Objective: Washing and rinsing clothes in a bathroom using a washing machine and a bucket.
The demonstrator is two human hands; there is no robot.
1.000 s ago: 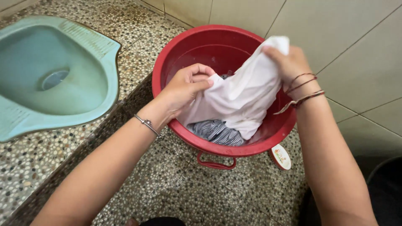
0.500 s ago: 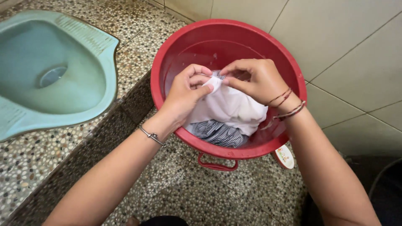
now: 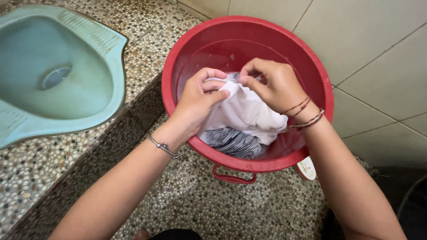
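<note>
hands: left hand (image 3: pixel 198 100) and right hand (image 3: pixel 271 84) are now closing together, both pinching white cloth (image 3: pixel 244 113) | change: cloth is bunching lower, no longer lifted | place: centre frame, inside red tub (image 3: pixel 320 84), over striped garment (image 3: pixel 233 142)

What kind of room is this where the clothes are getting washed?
Most likely a bathroom or washroom. A pale green squat toilet pan is set in the speckled stone floor, and pale tiles cover the wall. Both hands, left and right, hold a white cloth over a round red plastic tub.
</note>
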